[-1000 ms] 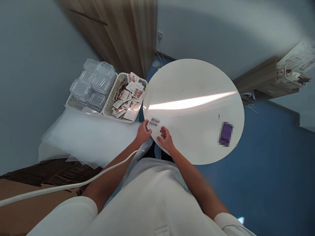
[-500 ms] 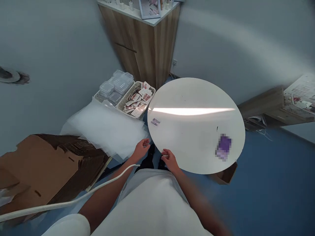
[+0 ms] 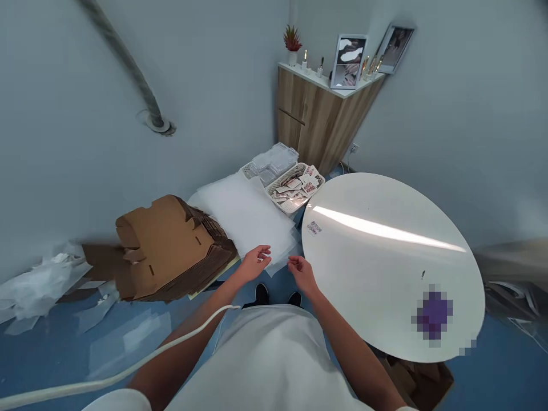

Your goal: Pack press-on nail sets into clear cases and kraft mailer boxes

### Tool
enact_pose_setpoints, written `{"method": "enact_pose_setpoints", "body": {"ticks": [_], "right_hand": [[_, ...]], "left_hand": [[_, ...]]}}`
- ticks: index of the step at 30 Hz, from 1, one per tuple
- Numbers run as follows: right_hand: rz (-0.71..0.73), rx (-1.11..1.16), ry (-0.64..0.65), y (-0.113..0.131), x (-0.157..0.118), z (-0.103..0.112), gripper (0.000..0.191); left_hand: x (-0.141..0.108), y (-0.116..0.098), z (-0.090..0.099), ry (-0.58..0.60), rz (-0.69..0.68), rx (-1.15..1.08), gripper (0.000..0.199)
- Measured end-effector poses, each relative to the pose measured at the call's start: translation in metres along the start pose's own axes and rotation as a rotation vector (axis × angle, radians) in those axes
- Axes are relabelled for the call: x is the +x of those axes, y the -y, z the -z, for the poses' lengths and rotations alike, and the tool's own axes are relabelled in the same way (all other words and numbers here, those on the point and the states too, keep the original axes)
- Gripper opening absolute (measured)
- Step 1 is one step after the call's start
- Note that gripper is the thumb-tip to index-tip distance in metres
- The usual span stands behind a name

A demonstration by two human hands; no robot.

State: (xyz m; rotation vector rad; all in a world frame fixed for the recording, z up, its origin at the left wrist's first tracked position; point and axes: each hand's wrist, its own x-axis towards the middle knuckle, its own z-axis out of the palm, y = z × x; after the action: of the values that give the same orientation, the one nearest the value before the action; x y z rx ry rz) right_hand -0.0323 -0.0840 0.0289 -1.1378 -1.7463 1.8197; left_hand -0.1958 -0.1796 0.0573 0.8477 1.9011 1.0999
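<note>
Fingers loosely bent and apart, my left hand (image 3: 255, 264) holds nothing. It hovers at the near edge of a stack of thin white translucent sheets (image 3: 244, 211); whether it touches them I cannot tell. My right hand (image 3: 303, 276) is also empty, its fingers curved and apart, beside the left edge of a round white table (image 3: 377, 285). On that table lie a small printed label (image 3: 314, 228) and a blurred purple item (image 3: 434, 314). To the left of the sheets is a pile of flat brown cardboard boxes (image 3: 166, 245).
Behind the sheets stand a white basket of printed cards (image 3: 295, 191) and a basket of clear plastic boxes (image 3: 274, 160). A wooden cabinet (image 3: 319, 123) fills the corner. Crumpled plastic (image 3: 47, 279) lies at left; an open carton (image 3: 419, 382) sits under the table. A white cable (image 3: 128, 371) crosses my left arm.
My view has turned left, so the table, baskets and cabinet sit further right and lower. The cardboard pile and sheets are now nearer the middle. Both hands stay empty in front of me.
</note>
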Motion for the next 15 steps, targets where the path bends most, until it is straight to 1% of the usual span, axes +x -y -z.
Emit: {"method": "enact_pose_setpoints", "body": {"ticks": [5, 8, 11, 15], "right_hand": [[0.071, -0.023, 0.075, 0.029, 0.034, -0.044, 0.028], [0.089, -0.04, 0.086, 0.043, 0.048, -0.061, 0.029], [0.09, -0.051, 0.079, 0.056, 0.062, -0.067, 0.029], [0.103, -0.073, 0.053, 0.071, 0.088, -0.064, 0.03]], "left_hand": [[0.0, 0.007, 0.053, -0.053, -0.045, 0.018, 0.038], [0.008, 0.002, 0.077, -0.051, -0.091, 0.035, 0.039], [0.023, -0.011, 0.095, -0.016, -0.123, 0.067, 0.041], [0.051, -0.029, 0.11, 0.061, -0.156, 0.147, 0.045]]}}
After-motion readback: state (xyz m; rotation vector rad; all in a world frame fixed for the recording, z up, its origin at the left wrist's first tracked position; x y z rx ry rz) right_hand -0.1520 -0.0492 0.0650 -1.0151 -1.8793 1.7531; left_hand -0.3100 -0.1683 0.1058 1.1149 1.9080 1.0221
